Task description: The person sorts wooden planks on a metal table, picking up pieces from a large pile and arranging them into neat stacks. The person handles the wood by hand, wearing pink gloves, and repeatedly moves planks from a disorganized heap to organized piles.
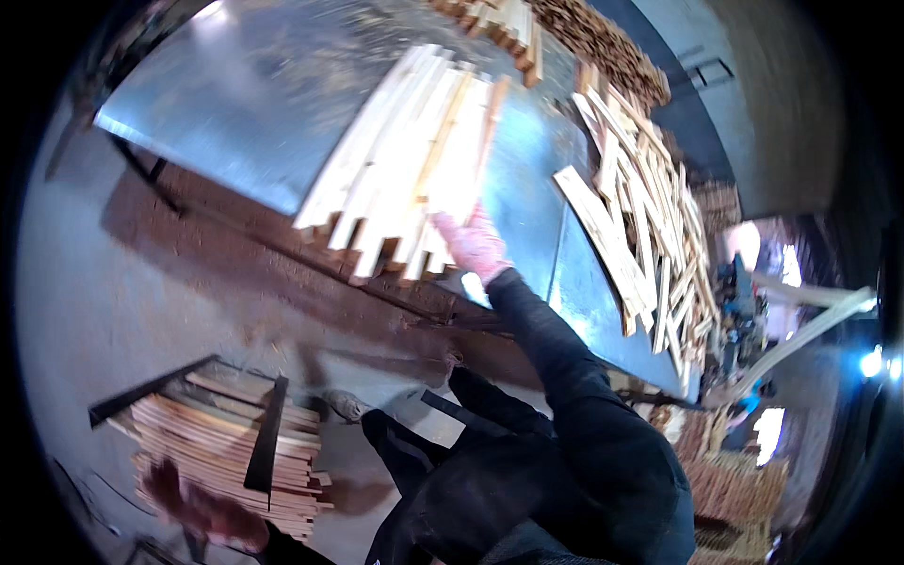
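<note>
A row of pale wooden strips [387,160] lies side by side on the metal table, their near ends uneven and jutting past its edge. My right hand [474,247] is on the near right end of this row, the thumb over the strips and the fingers along the rightmost one, a browner strip [492,122]. Glare washes out the wood by the fingers. Low at the left, my left hand [202,508] hangs over a stack of wooden strips [217,433], fingers spread and slightly blurred, with nothing in them.
Loose strips [650,217] lie in a jumbled heap on the right of the table [254,104]. More stacked wood [603,38] stands at the back. Dark bars [267,443] flank the low stack. Further piles [734,490] stand at the lower right.
</note>
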Demonstrator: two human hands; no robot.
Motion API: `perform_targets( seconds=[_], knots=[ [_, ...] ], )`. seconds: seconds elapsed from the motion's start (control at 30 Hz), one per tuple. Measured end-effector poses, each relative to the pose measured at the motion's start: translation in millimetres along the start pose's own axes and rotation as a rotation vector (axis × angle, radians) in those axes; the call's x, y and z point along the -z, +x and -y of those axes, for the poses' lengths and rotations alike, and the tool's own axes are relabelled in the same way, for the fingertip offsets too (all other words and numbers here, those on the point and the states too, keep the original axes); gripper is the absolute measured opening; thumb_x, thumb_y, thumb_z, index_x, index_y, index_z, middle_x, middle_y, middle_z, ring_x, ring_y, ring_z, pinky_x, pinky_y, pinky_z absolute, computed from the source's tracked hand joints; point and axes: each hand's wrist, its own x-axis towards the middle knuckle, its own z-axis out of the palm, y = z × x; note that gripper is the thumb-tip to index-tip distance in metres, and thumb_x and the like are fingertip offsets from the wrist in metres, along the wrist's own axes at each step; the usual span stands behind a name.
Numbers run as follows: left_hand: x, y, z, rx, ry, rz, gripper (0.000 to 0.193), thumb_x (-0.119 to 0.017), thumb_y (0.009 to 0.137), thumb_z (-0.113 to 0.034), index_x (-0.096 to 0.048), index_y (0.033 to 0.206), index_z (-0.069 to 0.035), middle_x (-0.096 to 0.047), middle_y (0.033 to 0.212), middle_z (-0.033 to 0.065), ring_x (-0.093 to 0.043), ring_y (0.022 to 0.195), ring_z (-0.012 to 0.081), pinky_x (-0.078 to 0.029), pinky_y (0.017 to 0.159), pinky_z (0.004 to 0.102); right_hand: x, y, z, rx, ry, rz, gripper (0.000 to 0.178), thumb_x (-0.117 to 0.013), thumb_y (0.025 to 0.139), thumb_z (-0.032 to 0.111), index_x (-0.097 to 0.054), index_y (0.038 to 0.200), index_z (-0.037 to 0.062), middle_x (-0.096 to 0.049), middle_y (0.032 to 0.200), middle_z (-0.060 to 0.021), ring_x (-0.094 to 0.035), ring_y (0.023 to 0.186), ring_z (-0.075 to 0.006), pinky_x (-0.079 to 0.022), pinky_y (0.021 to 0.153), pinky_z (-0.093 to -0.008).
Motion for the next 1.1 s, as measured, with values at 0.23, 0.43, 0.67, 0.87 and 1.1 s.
perform_targets(
  seconds=[0.23,0.43,0.67,0.87,1.1],
  knots=[
    [-177,88,-258,-0.085,-0.458,0.389,0.055,-0.054,0.102,-0.020,-0.037,0.148,0.004,-0.044,0.150,0.0195,-0.042,0.140,0.0301,-0.032,0.117,0.0395,164,24,26,0.201,-0.838,0.110,0.099,-0.063,0.080,0.063,-0.037,0.148,-0.0043,-0.039,0.152,-0.0259,-0.037,0.141,-0.0414,-0.024,0.120,-0.0458],
    [-238,-116,-496,0.161,-0.969,0.984,0.052,-0.049,0.103,-0.026,-0.040,0.147,0.000,-0.054,0.139,0.0175,-0.055,0.125,0.0280,-0.046,0.106,0.0407,501,-34,-106,-0.142,-1.366,-0.264,0.102,-0.083,0.068,0.048,-0.036,0.147,0.0061,-0.051,0.141,-0.0177,-0.047,0.132,-0.0372,-0.037,0.109,-0.0495],
    [-360,-314,-640,1.037,-1.444,1.503,0.053,-0.060,0.098,-0.035,-0.042,0.138,-0.004,-0.059,0.118,0.0156,-0.060,0.106,0.0298,-0.052,0.093,0.0442,503,-42,-84,-0.013,-0.873,0.338,0.093,-0.073,0.072,0.054,-0.041,0.146,0.0075,-0.057,0.127,-0.0233,-0.057,0.117,-0.0409,-0.046,0.100,-0.0498],
    [-378,-319,-626,1.143,-1.233,1.472,0.043,-0.066,0.095,-0.035,-0.050,0.124,-0.007,-0.059,0.099,0.0105,-0.060,0.091,0.0279,-0.052,0.084,0.0417,590,-15,-149,-0.082,-1.205,-0.078,0.093,-0.080,0.072,0.046,-0.040,0.148,0.0081,-0.055,0.132,-0.0191,-0.051,0.125,-0.0367,-0.039,0.106,-0.0490],
    [-391,-333,-658,1.320,-1.425,1.625,0.063,-0.060,0.097,-0.047,-0.047,0.139,-0.003,-0.064,0.121,0.0138,-0.064,0.104,0.0301,-0.054,0.091,0.0441,517,-66,-96,0.225,-1.021,0.046,0.077,-0.070,0.080,0.058,-0.054,0.133,0.0043,-0.055,0.133,-0.0179,-0.052,0.125,-0.0373,-0.043,0.105,-0.0477]
  ],
)
